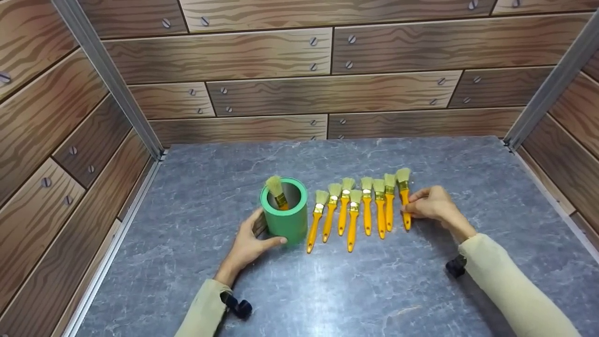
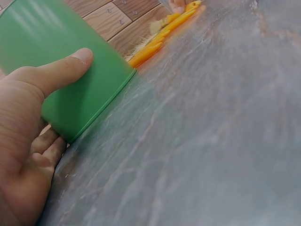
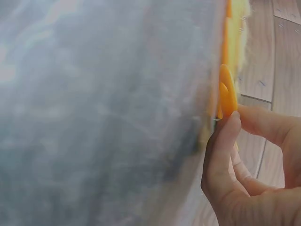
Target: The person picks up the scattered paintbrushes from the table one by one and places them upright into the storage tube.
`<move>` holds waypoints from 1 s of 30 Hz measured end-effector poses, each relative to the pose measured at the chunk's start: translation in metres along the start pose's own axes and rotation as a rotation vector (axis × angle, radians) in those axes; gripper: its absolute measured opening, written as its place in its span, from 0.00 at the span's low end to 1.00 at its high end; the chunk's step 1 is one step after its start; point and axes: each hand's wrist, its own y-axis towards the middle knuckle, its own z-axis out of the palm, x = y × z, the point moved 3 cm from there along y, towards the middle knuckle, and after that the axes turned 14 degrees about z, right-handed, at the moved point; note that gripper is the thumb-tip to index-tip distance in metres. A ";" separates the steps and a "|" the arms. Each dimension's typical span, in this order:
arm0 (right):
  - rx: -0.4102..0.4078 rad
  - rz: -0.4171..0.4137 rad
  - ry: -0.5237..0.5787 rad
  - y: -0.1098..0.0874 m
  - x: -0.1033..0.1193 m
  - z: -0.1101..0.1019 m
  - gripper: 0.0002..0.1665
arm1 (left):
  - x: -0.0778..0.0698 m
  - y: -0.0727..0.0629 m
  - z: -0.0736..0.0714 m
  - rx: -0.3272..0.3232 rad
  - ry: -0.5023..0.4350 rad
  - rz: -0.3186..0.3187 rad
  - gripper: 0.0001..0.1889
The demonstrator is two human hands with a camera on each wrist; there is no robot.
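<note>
A green can (image 1: 289, 228) stands upright with its mouth up, and my left hand (image 1: 246, 245) grips its lower left side. The left wrist view shows the thumb (image 2: 68, 70) lying along the can's wall, with fingers round the far side near its base. One paintbrush (image 1: 275, 188) leans inside the can, bristles up over the rim. To the right, my right hand (image 1: 435, 206) pinches the orange handle of the rightmost paintbrush (image 1: 404, 186) between thumb and fingertips. In the right wrist view that handle (image 3: 229, 92) points its rounded end toward the camera.
Several more paintbrushes (image 1: 367, 210) with orange handles lie in a row between the can and my right hand, bristles pointing away. All of this is on a grey marbled tabletop (image 1: 224, 173). Wood-patterned walls (image 1: 271, 56) with metal corner posts (image 1: 112, 77) enclose the back and sides.
</note>
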 end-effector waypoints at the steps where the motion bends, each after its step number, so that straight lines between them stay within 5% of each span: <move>1: 0.010 -0.008 0.018 -0.001 0.002 -0.001 0.27 | 0.000 0.000 0.000 -0.001 0.000 -0.003 0.54; 10: 0.129 -0.154 0.147 -0.020 0.023 -0.003 0.31 | -0.002 0.002 -0.001 -0.005 0.002 -0.002 0.54; 30: 0.169 -0.330 0.163 -0.061 0.081 0.031 0.27 | 0.000 0.000 0.000 0.004 -0.015 0.011 0.53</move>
